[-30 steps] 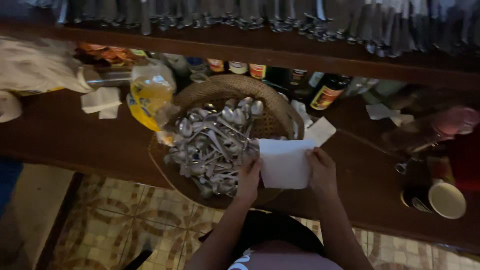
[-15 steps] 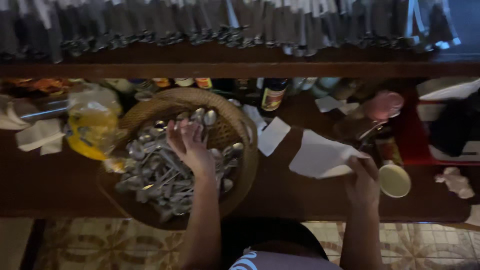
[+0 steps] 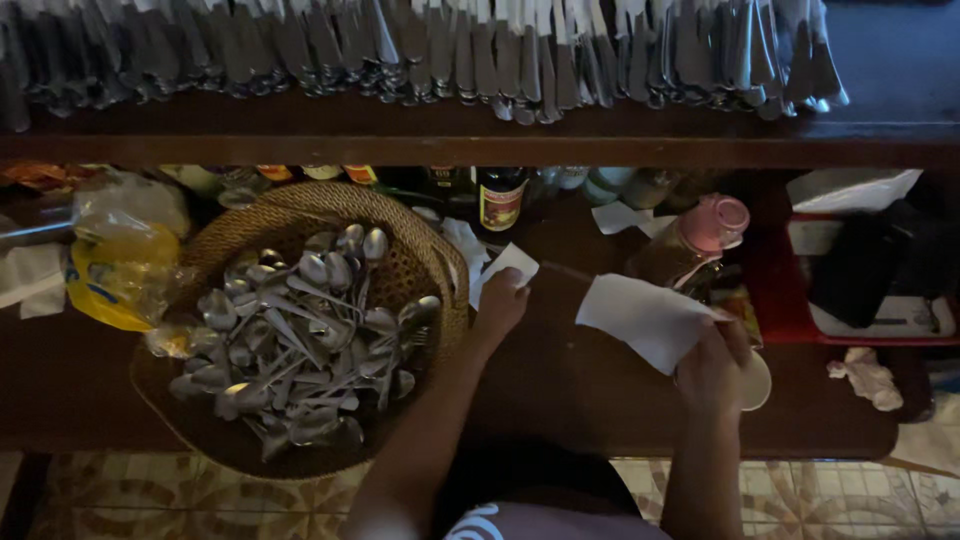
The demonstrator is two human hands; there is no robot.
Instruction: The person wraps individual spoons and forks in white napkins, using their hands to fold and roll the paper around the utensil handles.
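My left hand (image 3: 497, 306) rests on the dark wooden counter (image 3: 560, 385) just right of a round wicker basket (image 3: 420, 262). Its fingers pinch a small white paper napkin (image 3: 507, 267). The basket holds several metal spoons and forks (image 3: 290, 345) in a loose pile. My right hand (image 3: 712, 368) is raised over the counter's right part and grips a larger white napkin (image 3: 645, 318) by its lower corner.
A shelf above carries a long row of wrapped cutlery (image 3: 420, 55). Sauce bottles (image 3: 500, 198) stand behind the basket. A pink-capped jar (image 3: 700, 235), a red tray (image 3: 870, 300), a yellow plastic bag (image 3: 120, 275) and a crumpled tissue (image 3: 868, 378) lie around.
My left hand has left the spoons in the basket and moved right onto the small napkin. My right hand keeps hold of the larger napkin, which has stayed to the right.
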